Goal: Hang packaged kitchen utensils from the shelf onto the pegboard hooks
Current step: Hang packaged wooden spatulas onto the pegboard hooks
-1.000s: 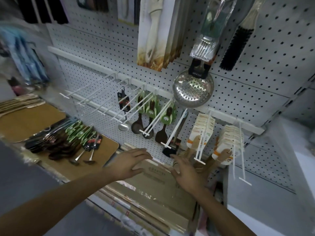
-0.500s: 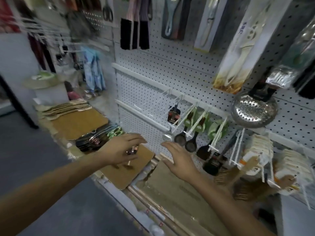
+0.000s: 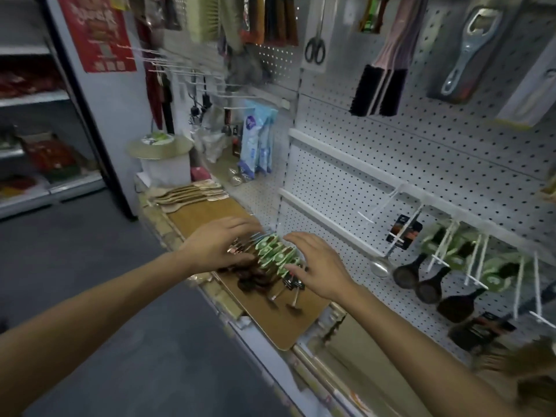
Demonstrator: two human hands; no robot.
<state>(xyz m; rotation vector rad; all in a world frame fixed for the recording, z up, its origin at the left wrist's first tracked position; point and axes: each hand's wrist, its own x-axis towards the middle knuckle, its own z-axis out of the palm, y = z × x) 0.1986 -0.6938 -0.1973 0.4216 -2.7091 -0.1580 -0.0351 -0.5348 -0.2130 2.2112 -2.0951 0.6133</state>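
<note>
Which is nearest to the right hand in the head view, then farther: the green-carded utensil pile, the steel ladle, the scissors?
From the right hand:
1. Green-carded utensil pile, on the shelf right at its fingers.
2. Steel ladle, hanging low on the pegboard to its right.
3. Scissors, hanging high on the pegboard, far above.

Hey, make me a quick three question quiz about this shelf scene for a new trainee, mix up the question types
1. True or false: both hands are at the pile of green-carded utensils on the brown board.
2. Which hangs on the pegboard above the pile? A) scissors B) frying pan C) kettle
3. Fill in: the pale wooden spatulas lie on the shelf, ___ the pile from the camera.

Key
1. True: left hand and right hand flank the pile.
2. A, scissors.
3. Beyond.
</note>
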